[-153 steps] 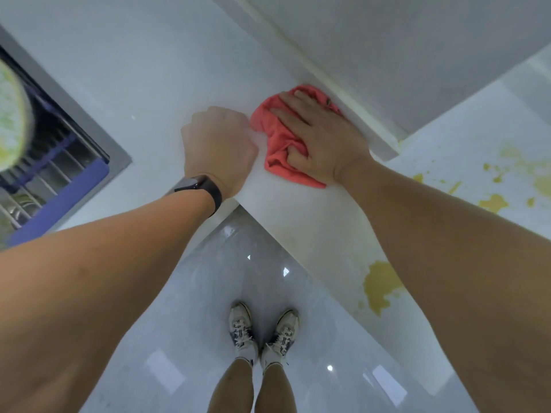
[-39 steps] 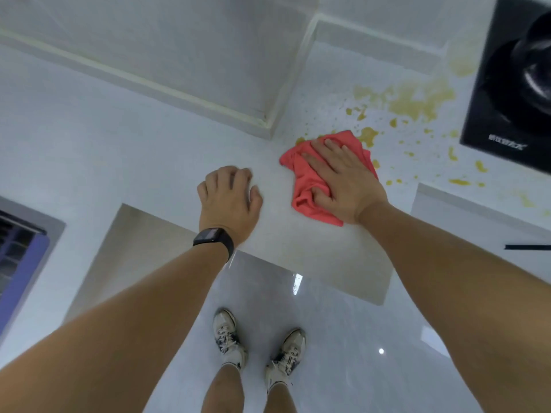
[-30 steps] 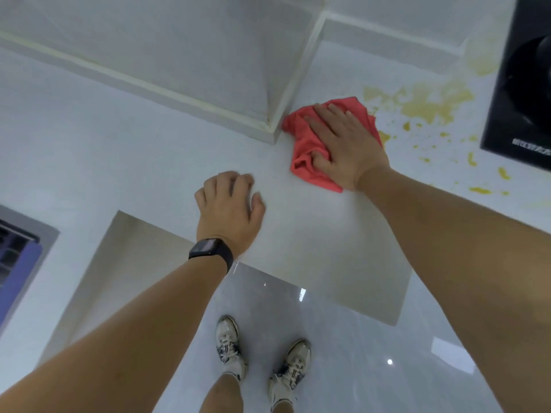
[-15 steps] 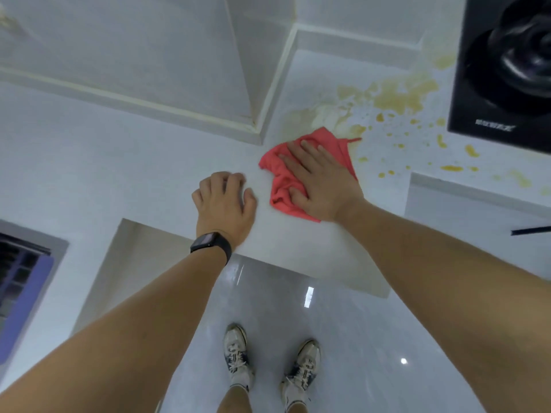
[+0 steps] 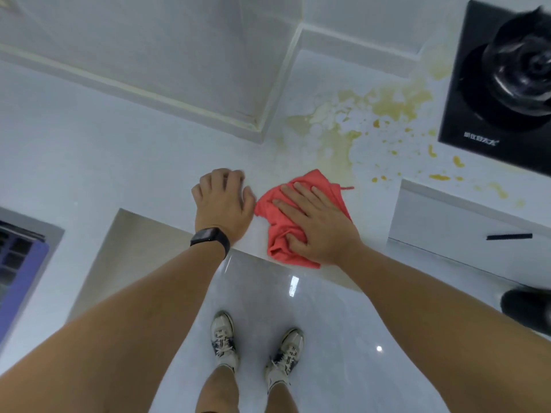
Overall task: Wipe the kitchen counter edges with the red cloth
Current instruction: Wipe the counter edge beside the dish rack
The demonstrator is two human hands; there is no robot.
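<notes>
The red cloth (image 5: 275,234) lies crumpled on the white counter (image 5: 119,162), its lower end hanging at the counter's front edge. My right hand (image 5: 316,226) presses flat on the cloth with straight fingers spread. My left hand (image 5: 222,204) rests on the counter just left of the cloth, fingers curled under, holding nothing; a black band is on its wrist. Yellow stains (image 5: 343,138) are smeared and spattered on the counter beyond the cloth.
A black hob (image 5: 504,84) with a dark pot sits at the far right. A white boxed column corner (image 5: 256,126) juts onto the counter behind my hands. A sink with a blue rack (image 5: 21,269) is at the left. My feet stand on glossy floor below.
My right hand has drawn the cloth back from the column corner toward the counter's front edge, leaving a smeared yellow trail. My left hand stayed in place.
</notes>
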